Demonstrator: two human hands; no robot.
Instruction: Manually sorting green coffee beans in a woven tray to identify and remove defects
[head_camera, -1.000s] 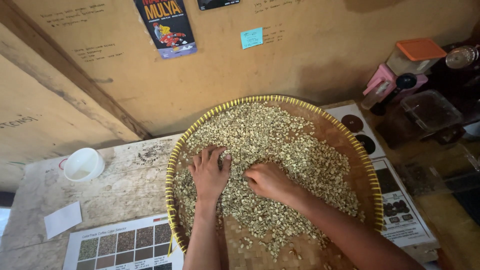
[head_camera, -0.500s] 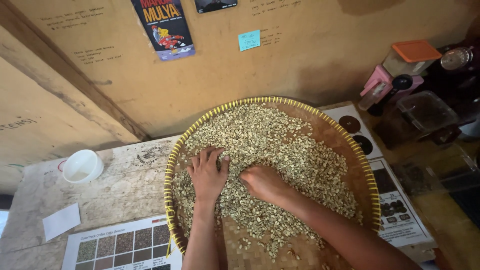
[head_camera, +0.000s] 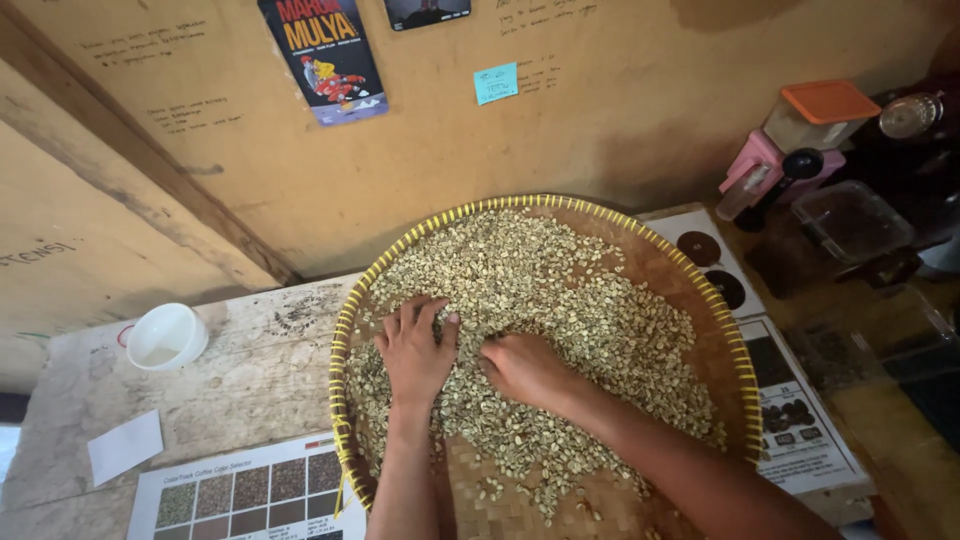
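A round woven tray (head_camera: 700, 300) with a yellow rim holds a wide layer of pale green beans (head_camera: 560, 290). My left hand (head_camera: 415, 350) lies flat on the beans at the tray's left side, fingers slightly spread. My right hand (head_camera: 525, 368) rests beside it near the middle, fingers curled down into the beans; whether it pinches any is hidden. Bare woven bottom shows at the tray's near edge.
A small white bowl (head_camera: 166, 336) and a white paper slip (head_camera: 124, 446) lie on the worn wooden table at left. A printed colour chart (head_camera: 250, 495) sits near the front. Printed sheets (head_camera: 800, 420), clear containers (head_camera: 850, 222) and an orange-lidded box (head_camera: 822, 112) crowd the right. A wall stands behind.
Both hands stay on the beans in nearly the same spots; the right hand has shifted slightly left. The view has shifted a little.
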